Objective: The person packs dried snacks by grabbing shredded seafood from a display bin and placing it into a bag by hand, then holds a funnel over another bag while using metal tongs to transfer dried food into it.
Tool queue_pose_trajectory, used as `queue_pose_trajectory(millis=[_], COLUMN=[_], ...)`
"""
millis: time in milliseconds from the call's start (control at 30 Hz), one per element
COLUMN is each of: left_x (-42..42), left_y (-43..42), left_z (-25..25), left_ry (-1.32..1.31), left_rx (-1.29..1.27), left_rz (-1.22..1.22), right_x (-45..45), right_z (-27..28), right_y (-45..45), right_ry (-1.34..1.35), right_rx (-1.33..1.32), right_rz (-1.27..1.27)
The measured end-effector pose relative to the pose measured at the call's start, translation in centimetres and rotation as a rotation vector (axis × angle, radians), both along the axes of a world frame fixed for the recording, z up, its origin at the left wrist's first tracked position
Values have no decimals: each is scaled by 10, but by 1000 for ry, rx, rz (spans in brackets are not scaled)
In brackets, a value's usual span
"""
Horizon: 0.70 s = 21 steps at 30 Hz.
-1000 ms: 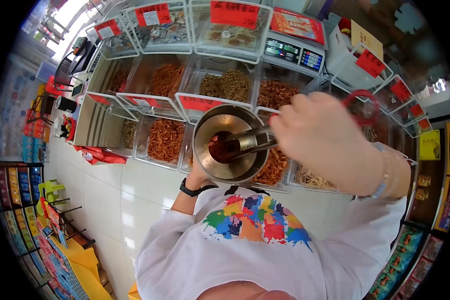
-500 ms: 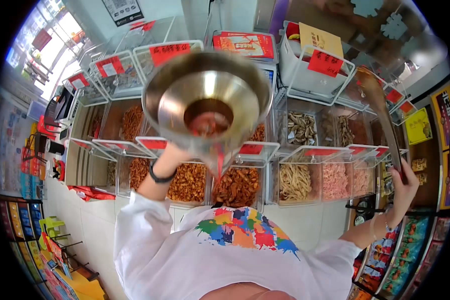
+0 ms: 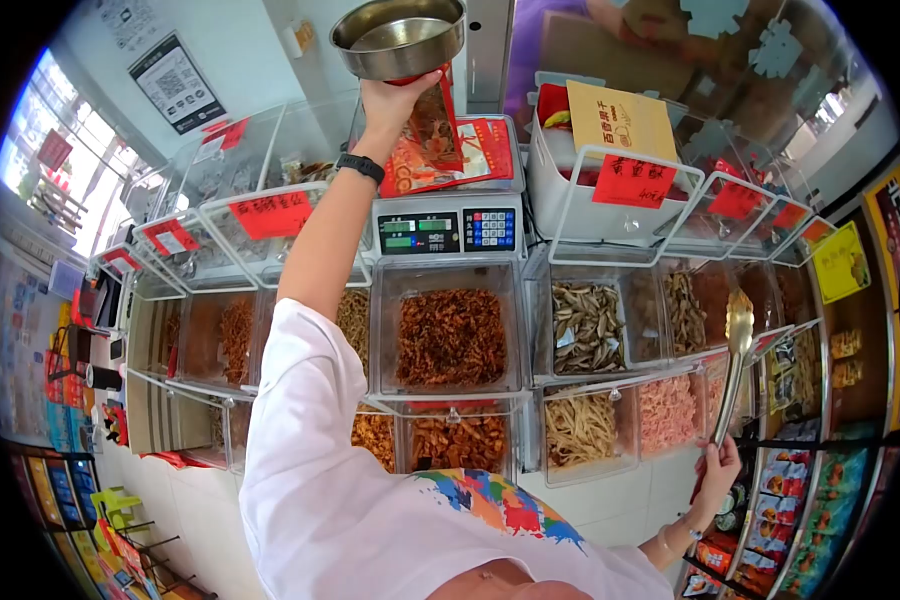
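My left hand [image 3: 400, 103], with a black band on its wrist, reaches far forward. It is closed around a wide metal funnel [image 3: 410, 42] and the top of a red bag with a clear window [image 3: 438, 130], which has brownish-red food inside. The bag hangs over or rests on the digital scale [image 3: 448, 230]; I cannot tell which. Down at the right, my right hand [image 3: 715, 470] grips a pair of metal tongs [image 3: 737, 350], tips pointing up, above the bins of pink shreds [image 3: 667, 412].
Clear bins of dried snacks stand in rows, among them dark red shreds [image 3: 452, 338], small dried fish [image 3: 588, 325] and pale strips [image 3: 592, 427]. Raised lids carry red labels [image 3: 634, 180]. Behind stands a white container [image 3: 570, 215]; packets line the right-hand shelves [image 3: 778, 500].
My left hand has carried the funnel and bag forward, away from my chest to above the scale. My right hand has lowered with the tongs.
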<state>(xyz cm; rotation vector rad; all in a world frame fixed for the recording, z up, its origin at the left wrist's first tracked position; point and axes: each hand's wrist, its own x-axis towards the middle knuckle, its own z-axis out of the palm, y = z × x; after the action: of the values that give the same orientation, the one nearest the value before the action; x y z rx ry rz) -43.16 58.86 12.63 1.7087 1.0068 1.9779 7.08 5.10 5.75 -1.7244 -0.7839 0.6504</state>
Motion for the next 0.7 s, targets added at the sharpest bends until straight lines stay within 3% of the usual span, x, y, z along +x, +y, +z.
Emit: queue_pose_trajectory(millis=[233, 300, 367, 500, 567, 700], left_x=[3, -2, -7, -14, -16, -19], left_y=[35, 43, 47, 42, 38, 37], left_z=[-34, -45, -54, -53, -54, -57], left_ry=[65, 68, 69, 106, 127, 66], left_rx=[7, -31, -60, -123, -139, -221], left_rz=[-40, -34, -28, -80, -88, -120], right_x=[-14, -17, -19, -41, -44, -45], right_z=[-33, -48, -62, -52, -50, -62], right_y=[23, 28, 31, 59, 64, 67], right_ry=[234, 364, 298, 400, 597, 617], right_rx=[-15, 37, 10, 56, 74, 83], right_rz=[106, 24, -16, 90, 173, 166])
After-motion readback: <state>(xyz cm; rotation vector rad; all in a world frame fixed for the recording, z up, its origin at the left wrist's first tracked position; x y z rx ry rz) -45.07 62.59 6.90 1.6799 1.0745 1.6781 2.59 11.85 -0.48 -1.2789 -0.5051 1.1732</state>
